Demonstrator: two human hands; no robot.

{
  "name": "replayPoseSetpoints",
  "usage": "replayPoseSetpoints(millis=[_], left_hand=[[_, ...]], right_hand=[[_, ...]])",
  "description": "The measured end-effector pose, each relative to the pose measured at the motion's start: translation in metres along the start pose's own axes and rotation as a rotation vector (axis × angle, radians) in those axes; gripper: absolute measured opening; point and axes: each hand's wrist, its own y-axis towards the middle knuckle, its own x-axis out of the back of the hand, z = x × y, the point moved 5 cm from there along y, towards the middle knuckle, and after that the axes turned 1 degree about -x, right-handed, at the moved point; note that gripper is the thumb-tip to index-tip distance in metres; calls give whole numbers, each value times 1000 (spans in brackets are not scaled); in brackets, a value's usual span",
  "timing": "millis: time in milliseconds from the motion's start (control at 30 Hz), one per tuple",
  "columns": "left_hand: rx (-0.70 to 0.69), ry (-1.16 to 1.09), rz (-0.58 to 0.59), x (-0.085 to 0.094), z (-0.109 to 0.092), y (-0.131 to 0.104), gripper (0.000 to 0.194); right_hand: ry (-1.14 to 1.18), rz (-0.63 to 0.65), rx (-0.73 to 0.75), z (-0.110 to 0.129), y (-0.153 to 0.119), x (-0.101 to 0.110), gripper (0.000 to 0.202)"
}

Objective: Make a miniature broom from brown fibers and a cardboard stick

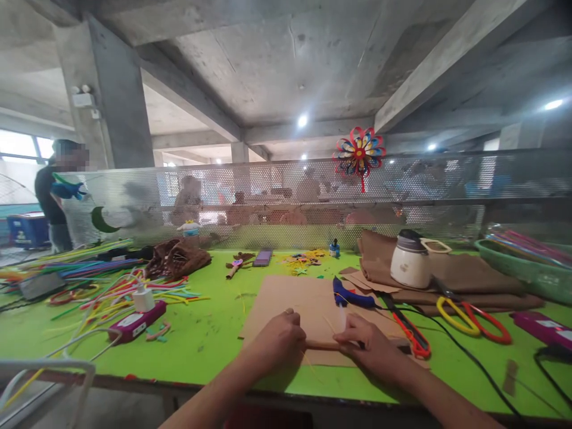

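A thin brown rolled strip (322, 345) lies across the near part of a tan cardboard sheet (286, 298). My left hand (281, 339) is closed around its left end. Near its right end, the fingers of my right hand (364, 342) pinch the same strip. Just beyond my right hand rests a blue glue gun (357, 298), its black cable running off to the right. An orange cutter (413, 336) lies right of the hand, partly on the cardboard. Thin yellow strands show around the strip.
Scissors (458, 317) and brown cloth (473, 274) with a cream jar (409, 262) lie right. Coloured pipe cleaners (111, 292), a purple power strip (138, 322) and brown fabric (179, 259) are left. A perforated screen (268, 208) stands behind; a person (53, 196) is far left.
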Motion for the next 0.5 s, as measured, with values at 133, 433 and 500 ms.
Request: replayPoseSetpoints(millis=[133,433,500], left_hand=[[-2,-22,1,-1,3,-2,18],[79,-237,40,9,1,-3,15],[77,-260,32,8,-2,-1,17]], right_hand=[[-7,4,2,-1,-1,0,27],[11,18,-25,-3,-1,-1,30],[26,8,-20,-2,-1,-1,28]])
